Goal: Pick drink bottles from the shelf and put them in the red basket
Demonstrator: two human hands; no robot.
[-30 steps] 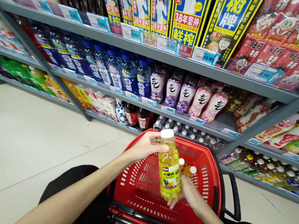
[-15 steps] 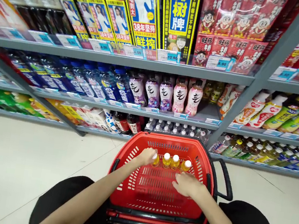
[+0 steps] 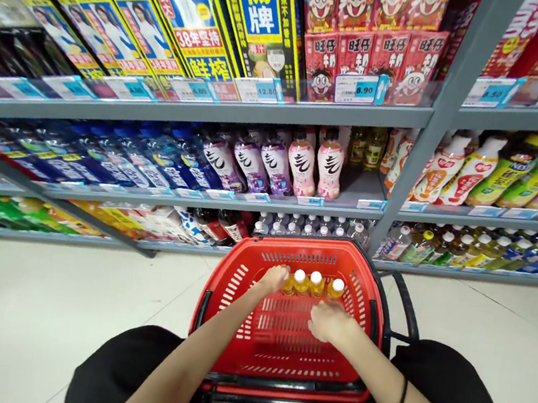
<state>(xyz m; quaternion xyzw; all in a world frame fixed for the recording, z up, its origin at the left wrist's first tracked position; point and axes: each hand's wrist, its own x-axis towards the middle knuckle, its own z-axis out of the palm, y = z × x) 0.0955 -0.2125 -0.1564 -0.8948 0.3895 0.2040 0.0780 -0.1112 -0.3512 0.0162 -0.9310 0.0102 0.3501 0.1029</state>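
Inside the red shopping basket [image 3: 276, 357], several small bottles of yellow drink with white caps stand in a row near the far wall. My left hand [image 3: 276, 279] is closed around the top of the leftmost bottle [image 3: 289, 286]; its cap is hidden by the fingers. To the right of it stand a second bottle [image 3: 300, 283] and a third bottle [image 3: 316, 284] close together. The rightmost bottle [image 3: 335, 289] has a small gap beside it. Just in front of that one, my right hand [image 3: 328, 321] hovers palm down, fingers loosely extended, holding nothing.
The basket's black handle [image 3: 407, 310] sticks out at the right. Beyond the basket runs a grey shelf unit [image 3: 262, 110] with bottled drinks, juice cartons and red milk packs [image 3: 357, 50]. My knees [image 3: 123, 368] flank the basket on the pale tiled floor [image 3: 3, 317].
The view has turned and tilted slightly, so the shelves appear shifted left. The leftmost bottle now stands nearer its neighbour, moved right with my left hand. My right hand stays close to the row.
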